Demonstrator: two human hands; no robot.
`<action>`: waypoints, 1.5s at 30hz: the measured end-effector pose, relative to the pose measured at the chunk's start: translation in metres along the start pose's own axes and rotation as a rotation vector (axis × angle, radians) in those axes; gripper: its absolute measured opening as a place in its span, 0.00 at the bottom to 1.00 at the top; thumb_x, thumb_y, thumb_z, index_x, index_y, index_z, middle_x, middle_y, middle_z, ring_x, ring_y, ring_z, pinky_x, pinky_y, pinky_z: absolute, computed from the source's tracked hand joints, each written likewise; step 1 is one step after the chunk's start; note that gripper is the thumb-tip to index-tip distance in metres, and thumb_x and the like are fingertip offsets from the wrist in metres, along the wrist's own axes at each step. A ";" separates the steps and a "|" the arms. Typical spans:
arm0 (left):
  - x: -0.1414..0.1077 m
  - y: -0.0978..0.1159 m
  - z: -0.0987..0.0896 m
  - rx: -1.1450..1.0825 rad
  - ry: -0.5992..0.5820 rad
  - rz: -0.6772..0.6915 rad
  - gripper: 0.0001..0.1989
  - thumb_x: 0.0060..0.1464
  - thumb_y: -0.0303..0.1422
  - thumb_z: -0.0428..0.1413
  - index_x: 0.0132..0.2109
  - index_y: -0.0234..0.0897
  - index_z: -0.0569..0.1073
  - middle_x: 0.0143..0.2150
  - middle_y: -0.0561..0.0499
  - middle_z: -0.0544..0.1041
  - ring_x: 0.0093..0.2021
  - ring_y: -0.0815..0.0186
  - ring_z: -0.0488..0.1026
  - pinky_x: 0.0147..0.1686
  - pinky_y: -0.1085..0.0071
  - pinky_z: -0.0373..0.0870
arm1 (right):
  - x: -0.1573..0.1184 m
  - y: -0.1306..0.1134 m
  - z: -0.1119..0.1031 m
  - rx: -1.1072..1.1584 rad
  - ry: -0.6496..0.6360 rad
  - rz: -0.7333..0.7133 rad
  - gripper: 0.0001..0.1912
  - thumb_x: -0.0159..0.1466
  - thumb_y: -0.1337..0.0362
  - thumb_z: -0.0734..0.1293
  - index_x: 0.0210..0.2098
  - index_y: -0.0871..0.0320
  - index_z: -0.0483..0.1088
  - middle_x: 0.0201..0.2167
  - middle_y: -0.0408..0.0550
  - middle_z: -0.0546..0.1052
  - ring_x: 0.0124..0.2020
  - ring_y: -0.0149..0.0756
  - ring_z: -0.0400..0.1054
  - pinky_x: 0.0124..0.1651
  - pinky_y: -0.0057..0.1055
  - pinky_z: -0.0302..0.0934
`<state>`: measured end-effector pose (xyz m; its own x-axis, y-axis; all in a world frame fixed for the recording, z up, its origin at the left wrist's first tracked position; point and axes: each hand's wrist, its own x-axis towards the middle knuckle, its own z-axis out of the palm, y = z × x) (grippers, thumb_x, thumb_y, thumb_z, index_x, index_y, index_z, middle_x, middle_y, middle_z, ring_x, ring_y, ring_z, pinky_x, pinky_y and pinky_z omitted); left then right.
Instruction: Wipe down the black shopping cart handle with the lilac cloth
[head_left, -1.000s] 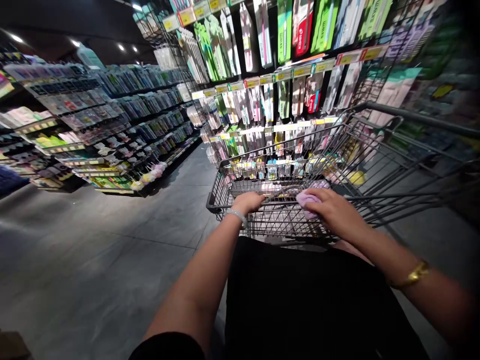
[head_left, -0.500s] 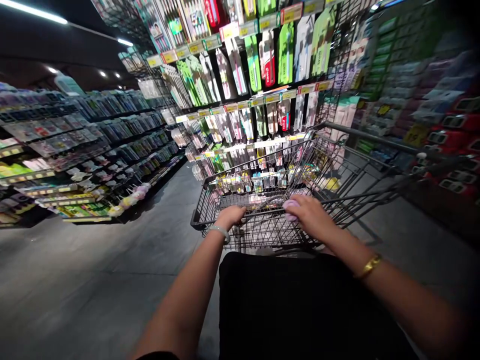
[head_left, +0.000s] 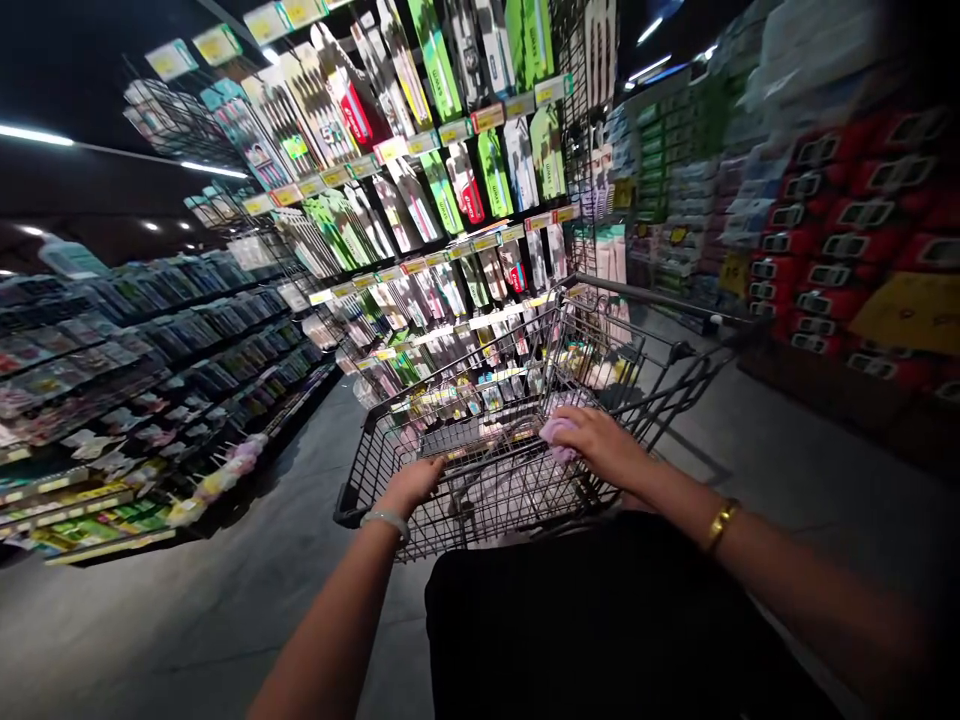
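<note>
A black wire shopping cart (head_left: pixel 495 490) stands before me, side-on, its handle toward the right. My left hand (head_left: pixel 414 484), with a pale bangle on the wrist, is closed on the near top rim of the cart. In my right hand (head_left: pixel 600 446), which wears a gold bracelet, is a crumpled light-purple cloth (head_left: pixel 561 434), pressed at the same rim. The fingertips of the right hand are partly hidden by the cloth.
Beyond the cart rises a rack (head_left: pixel 450 240) of hanging toothbrush-like packs with price tags. More shelves (head_left: pixel 187 330) run along the left. Red packages (head_left: pixel 832 240) are stacked at the right. Grey floor (head_left: pixel 225 620) shows at the lower left.
The view has turned and tilted, so the cart and both hands appear farther left and lower. More of the rack's top and the red packages shows. Both hands keep their holds.
</note>
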<state>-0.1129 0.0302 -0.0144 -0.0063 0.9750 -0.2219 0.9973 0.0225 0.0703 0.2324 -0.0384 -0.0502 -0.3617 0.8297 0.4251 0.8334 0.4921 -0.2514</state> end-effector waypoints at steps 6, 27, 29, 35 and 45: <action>-0.014 0.073 -0.003 0.046 0.192 0.224 0.34 0.67 0.52 0.31 0.47 0.39 0.76 0.46 0.43 0.81 0.44 0.57 0.77 0.38 0.67 0.68 | 0.021 -0.045 0.019 0.003 -0.018 0.010 0.19 0.66 0.72 0.62 0.50 0.48 0.75 0.61 0.49 0.67 0.54 0.45 0.59 0.55 0.42 0.52; -0.032 0.092 0.034 0.051 0.216 0.222 0.46 0.65 0.55 0.25 0.41 0.30 0.82 0.38 0.35 0.81 0.44 0.50 0.79 0.41 0.61 0.72 | -0.001 -0.031 0.059 -0.160 0.264 -0.186 0.24 0.59 0.75 0.62 0.50 0.46 0.75 0.57 0.48 0.72 0.54 0.45 0.64 0.55 0.43 0.58; -0.035 0.084 0.033 0.046 0.208 0.201 0.46 0.65 0.55 0.26 0.40 0.31 0.82 0.38 0.35 0.82 0.44 0.50 0.79 0.41 0.61 0.72 | -0.006 -0.027 0.060 -0.146 0.260 -0.215 0.24 0.60 0.75 0.61 0.49 0.46 0.75 0.58 0.47 0.72 0.55 0.45 0.64 0.57 0.43 0.57; -0.044 0.068 0.036 0.023 0.219 0.180 0.42 0.66 0.52 0.29 0.40 0.32 0.83 0.37 0.35 0.82 0.43 0.50 0.79 0.39 0.59 0.73 | -0.012 -0.020 0.061 -0.147 0.299 -0.238 0.27 0.56 0.75 0.62 0.49 0.44 0.75 0.57 0.45 0.73 0.53 0.45 0.67 0.57 0.44 0.58; -0.050 0.067 0.034 0.014 0.214 0.121 0.37 0.67 0.47 0.32 0.43 0.31 0.83 0.39 0.34 0.82 0.44 0.48 0.80 0.41 0.57 0.74 | 0.008 -0.054 0.082 -0.163 0.353 -0.377 0.27 0.56 0.72 0.63 0.52 0.44 0.72 0.56 0.45 0.75 0.52 0.44 0.70 0.52 0.40 0.63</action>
<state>-0.0434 -0.0246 -0.0312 0.0991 0.9951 -0.0012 0.9926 -0.0988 0.0705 0.1505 -0.0369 -0.1042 -0.5090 0.4507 0.7333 0.7372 0.6681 0.1011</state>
